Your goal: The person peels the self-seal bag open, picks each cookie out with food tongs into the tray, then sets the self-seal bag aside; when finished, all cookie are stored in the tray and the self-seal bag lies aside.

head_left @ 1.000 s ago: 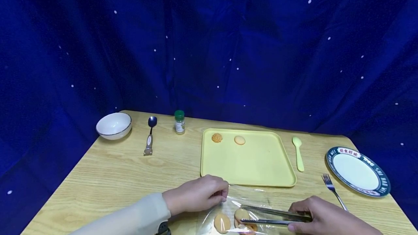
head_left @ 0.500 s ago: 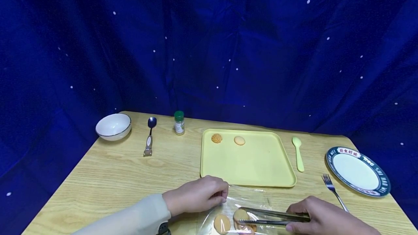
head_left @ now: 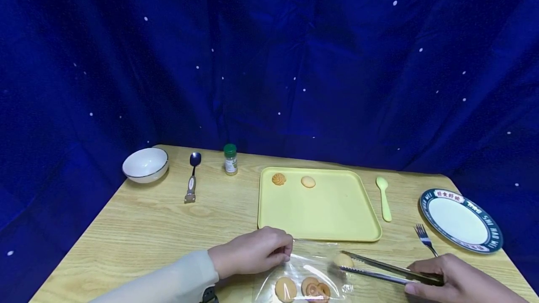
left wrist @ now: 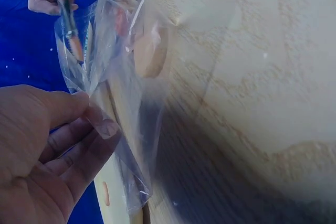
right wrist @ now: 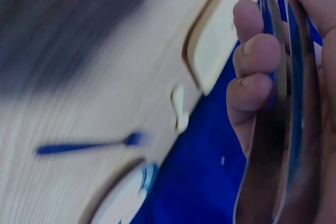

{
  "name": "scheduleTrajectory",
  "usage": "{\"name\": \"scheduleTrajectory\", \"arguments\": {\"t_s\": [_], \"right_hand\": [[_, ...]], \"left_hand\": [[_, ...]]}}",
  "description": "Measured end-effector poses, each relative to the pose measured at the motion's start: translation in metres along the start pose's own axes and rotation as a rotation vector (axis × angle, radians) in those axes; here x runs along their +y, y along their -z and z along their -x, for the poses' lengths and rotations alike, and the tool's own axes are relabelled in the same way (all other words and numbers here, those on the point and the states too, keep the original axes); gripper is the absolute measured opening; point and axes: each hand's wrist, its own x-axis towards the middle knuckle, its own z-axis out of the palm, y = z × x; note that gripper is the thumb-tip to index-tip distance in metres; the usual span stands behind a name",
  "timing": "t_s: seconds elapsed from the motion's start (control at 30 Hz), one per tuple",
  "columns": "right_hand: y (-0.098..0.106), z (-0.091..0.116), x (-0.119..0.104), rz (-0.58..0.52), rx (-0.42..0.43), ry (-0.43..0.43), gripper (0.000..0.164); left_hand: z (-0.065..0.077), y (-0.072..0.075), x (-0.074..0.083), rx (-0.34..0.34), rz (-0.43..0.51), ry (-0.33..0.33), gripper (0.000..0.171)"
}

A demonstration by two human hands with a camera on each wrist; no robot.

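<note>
My left hand (head_left: 258,252) pinches the edge of a clear plastic bag (head_left: 304,265), its thumb and fingers on the film (left wrist: 107,121) in the left wrist view. Inside the bag lie a round cookie (head_left: 286,289) and a cluster with ring-shaped cookies (head_left: 315,290). Metal tongs (head_left: 381,269) are gripped in my right hand (head_left: 456,278). Between the tong tips is a pale round cookie (head_left: 345,260), at the bag's right edge. Beyond the bag, a yellow tray (head_left: 320,216) bears a swirled cookie (head_left: 279,179) and a smooth round one (head_left: 308,182).
A green spoon (head_left: 383,200), fork (head_left: 425,237) and green-rimmed plate (head_left: 461,221) lie right of the tray. Toward the back left stand a white bowl (head_left: 145,165), a dark-headed spoon (head_left: 192,181) and a green-capped jar (head_left: 230,159). A blue curtain (head_left: 269,60) hangs behind the table.
The tongs have drawn right and away from the cookies in the bag, bringing a round cookie between their tips. My right hand moved right with them; the left hand stayed nearly still.
</note>
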Motion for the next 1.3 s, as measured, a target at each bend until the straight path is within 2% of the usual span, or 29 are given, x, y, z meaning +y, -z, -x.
{"name": "scheduleTrajectory", "arguments": {"t_s": [0.1,0.2,0.3,0.37,0.4,0.53,0.67,0.8,1.03,1.3], "right_hand": [[0.009,0.013,0.011,0.105,0.112,-0.039,0.018],[0.017,0.014,0.021,0.248,0.263,-0.076,0.021],[0.024,0.001,0.027,0.363,0.38,-0.103,0.026],[0.025,-0.013,0.031,0.457,0.466,-0.088,0.03],[0.026,-0.021,0.033,0.477,0.478,-0.089,0.029],[0.03,-0.055,0.037,0.528,0.478,-0.175,0.03],[0.031,-0.084,0.043,0.538,0.427,-0.294,0.037],[0.03,-0.104,0.049,0.532,0.372,-0.367,0.034],[0.022,-0.117,0.056,0.491,0.297,-0.404,0.036],[0.02,-0.113,0.053,0.466,0.318,-0.484,0.042]], "left_hand": [[0.001,0.001,0.0,-0.004,0.008,0.005,0.015],[0.001,0.001,-0.001,-0.004,0.01,0.007,0.016],[0.0,0.0,-0.002,0.0,0.013,0.007,0.016],[0.0,0.0,-0.002,0.004,0.013,0.006,0.016],[0.0,0.0,-0.002,0.005,0.014,0.005,0.016],[-0.001,-0.001,-0.001,0.006,0.024,0.019,0.015],[-0.002,-0.001,-0.001,0.011,0.024,0.03,0.014],[-0.003,-0.002,-0.001,0.02,0.017,0.022,0.014],[-0.003,-0.002,-0.001,0.009,0.021,0.027,0.014],[-0.002,-0.002,-0.001,0.007,0.018,0.032,0.014]]}}
